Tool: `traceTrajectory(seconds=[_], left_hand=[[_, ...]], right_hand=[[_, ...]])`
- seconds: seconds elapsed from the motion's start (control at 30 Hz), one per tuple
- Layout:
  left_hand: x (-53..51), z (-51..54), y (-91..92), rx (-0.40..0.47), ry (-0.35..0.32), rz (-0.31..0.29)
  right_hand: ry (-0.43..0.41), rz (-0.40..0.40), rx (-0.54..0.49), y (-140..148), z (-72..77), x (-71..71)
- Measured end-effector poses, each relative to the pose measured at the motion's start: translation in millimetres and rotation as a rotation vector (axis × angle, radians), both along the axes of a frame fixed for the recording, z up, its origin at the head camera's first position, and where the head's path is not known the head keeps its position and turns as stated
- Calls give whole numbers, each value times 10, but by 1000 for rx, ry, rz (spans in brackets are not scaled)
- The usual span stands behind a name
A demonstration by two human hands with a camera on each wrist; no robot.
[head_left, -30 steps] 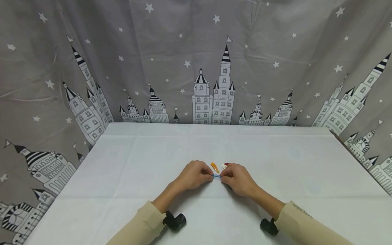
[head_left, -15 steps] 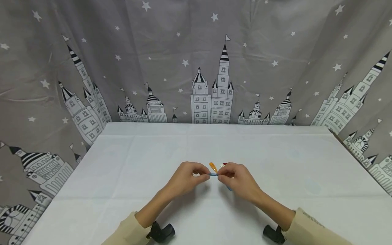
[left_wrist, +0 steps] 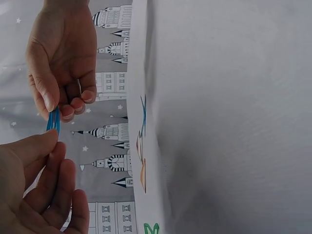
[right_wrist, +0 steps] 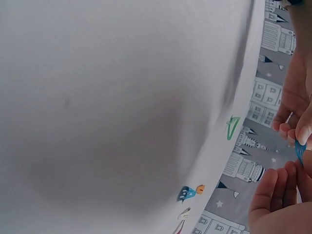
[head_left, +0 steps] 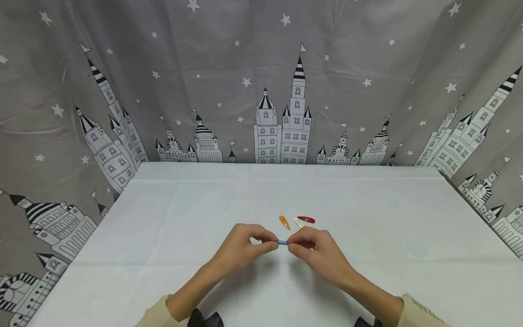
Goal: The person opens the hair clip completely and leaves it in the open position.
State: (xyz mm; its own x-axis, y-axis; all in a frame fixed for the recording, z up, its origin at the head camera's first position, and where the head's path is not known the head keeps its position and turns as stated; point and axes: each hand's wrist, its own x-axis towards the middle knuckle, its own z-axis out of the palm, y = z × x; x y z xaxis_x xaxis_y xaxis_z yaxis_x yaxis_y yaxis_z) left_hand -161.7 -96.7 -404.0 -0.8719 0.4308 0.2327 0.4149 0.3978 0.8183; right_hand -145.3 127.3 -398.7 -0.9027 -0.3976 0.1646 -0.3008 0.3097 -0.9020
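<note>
A blue snap hair clip (head_left: 283, 243) is held up off the table between both hands. My left hand (head_left: 245, 247) pinches one end between thumb and forefinger. The other end is pinched by my right hand (head_left: 323, 256). In the left wrist view the blue clip (left_wrist: 54, 120) stretches from one set of fingertips to the other. Beyond the hands lie an orange hair clip (head_left: 284, 222), a white one (head_left: 298, 223) and a red one (head_left: 306, 219). The wrist views also show a green hair clip (right_wrist: 236, 125) and a second blue clip (right_wrist: 186, 194), both hidden in the head view.
A white cloth covers the table (head_left: 204, 195). Behind it hangs a grey curtain (head_left: 184, 59) printed with castles and stars. Black wrist cameras sit under both forearms at the lower edge of the head view.
Both hands have drawn back towards me with the blue hair clip between them, rising off the table. The red clip, earlier mostly covered by my right hand, now shows fully.
</note>
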Motion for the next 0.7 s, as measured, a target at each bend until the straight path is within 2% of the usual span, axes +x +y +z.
traceTrajectory(seconds=[0.33, 0.7], left_hand=[[87, -41, -20, 58, -3, -22], [115, -73, -38, 58, -4, -21]], right_hand=[[-6, 12, 3, 14, -58, 39], [26, 52, 0, 10, -120, 73]])
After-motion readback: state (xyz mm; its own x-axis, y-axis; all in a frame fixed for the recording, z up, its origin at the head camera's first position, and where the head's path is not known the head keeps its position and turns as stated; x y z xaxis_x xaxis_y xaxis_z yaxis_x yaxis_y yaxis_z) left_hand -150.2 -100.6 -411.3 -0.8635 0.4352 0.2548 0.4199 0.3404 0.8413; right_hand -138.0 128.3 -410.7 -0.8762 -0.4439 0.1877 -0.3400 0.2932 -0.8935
